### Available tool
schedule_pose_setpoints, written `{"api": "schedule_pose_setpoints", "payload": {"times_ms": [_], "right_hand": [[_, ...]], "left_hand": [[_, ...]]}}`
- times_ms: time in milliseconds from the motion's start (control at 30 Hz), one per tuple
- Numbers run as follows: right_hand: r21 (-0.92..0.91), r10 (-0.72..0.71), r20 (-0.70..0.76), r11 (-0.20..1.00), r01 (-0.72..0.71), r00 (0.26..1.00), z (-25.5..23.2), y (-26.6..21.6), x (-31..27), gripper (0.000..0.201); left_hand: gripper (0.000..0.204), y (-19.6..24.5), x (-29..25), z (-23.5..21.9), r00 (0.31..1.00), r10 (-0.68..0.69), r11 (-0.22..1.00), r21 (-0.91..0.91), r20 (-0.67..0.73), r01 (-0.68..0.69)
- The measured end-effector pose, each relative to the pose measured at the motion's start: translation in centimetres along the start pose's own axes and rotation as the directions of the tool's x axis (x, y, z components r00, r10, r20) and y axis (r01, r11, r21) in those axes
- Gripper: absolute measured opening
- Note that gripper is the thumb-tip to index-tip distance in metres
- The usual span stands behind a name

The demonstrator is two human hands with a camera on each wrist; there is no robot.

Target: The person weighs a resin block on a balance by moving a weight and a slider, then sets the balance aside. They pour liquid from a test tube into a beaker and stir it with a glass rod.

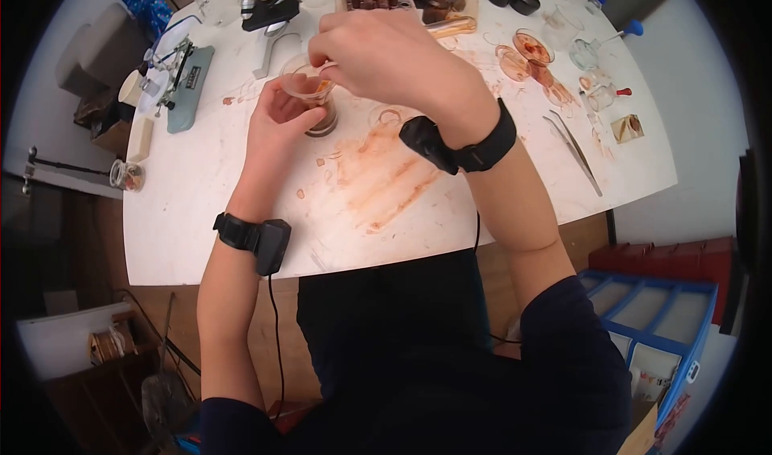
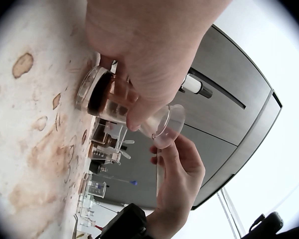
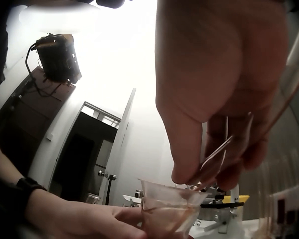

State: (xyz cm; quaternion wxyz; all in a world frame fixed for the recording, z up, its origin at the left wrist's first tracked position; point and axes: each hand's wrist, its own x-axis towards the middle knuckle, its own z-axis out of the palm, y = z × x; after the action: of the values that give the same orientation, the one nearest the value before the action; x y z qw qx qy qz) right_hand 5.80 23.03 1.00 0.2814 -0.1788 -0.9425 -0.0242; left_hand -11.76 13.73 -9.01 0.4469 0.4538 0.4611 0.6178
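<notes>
My left hand (image 1: 273,137) (image 2: 147,45) is curled round a clear glass vessel (image 1: 326,123) (image 2: 97,97) standing on the table, dark liquid low inside it. Above the vessel is a clear flared cup or funnel (image 2: 175,123) (image 3: 167,216); whether they are one piece, I cannot tell. Over its rim, my right hand (image 1: 386,57) (image 3: 214,69) pinches a thin metal tool (image 3: 220,149), its tip hidden near the opening. Something orange-brown (image 1: 323,86) shows inside the cup in the head view.
On the stained white table (image 1: 386,230) stand a green balance (image 1: 186,93) and small jar (image 1: 126,175) at left, a microscope (image 1: 269,4) behind, a tube rack at the back, dark bottles (image 1: 525,0), a petri dish (image 1: 532,46), glassware and long tweezers (image 1: 575,153) at right.
</notes>
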Motion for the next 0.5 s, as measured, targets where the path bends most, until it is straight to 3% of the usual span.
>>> {"api": "schedule_pose_setpoints", "payload": {"times_ms": [67,100,267,400,500], "right_hand": [[-0.077,-0.036,-0.028,0.996,0.034,0.999,0.6,-0.2,-0.2,0.006],[-0.092,0.018,0.146,0.996,-0.005,0.989,-0.6,-1.0,0.0,0.012],[-0.065,-0.028,0.111,0.997,0.035,0.993,-0.5,-1.1,-0.3,0.007],[-0.005,-0.102,0.016,0.995,0.103,0.995,-0.9,-1.6,-1.1,0.013],[-0.021,-0.122,0.023,0.992,0.122,0.992,-1.2,-1.7,-1.2,0.015]], "left_hand": [[0.053,0.1,-0.1,0.2,1.0,0.005,1.0,0.011,0.005,-0.005],[0.052,-0.1,-0.1,0.1,1.0,0.01,1.0,0.015,0.011,-0.01],[0.056,-0.4,0.0,-0.2,1.0,0.014,0.999,0.033,0.015,-0.015],[0.057,-0.4,0.0,-0.1,1.0,0.001,0.998,0.059,0.018,-0.002],[0.057,-0.5,-0.1,-0.1,1.0,-0.01,0.998,0.057,0.024,0.008]]}}
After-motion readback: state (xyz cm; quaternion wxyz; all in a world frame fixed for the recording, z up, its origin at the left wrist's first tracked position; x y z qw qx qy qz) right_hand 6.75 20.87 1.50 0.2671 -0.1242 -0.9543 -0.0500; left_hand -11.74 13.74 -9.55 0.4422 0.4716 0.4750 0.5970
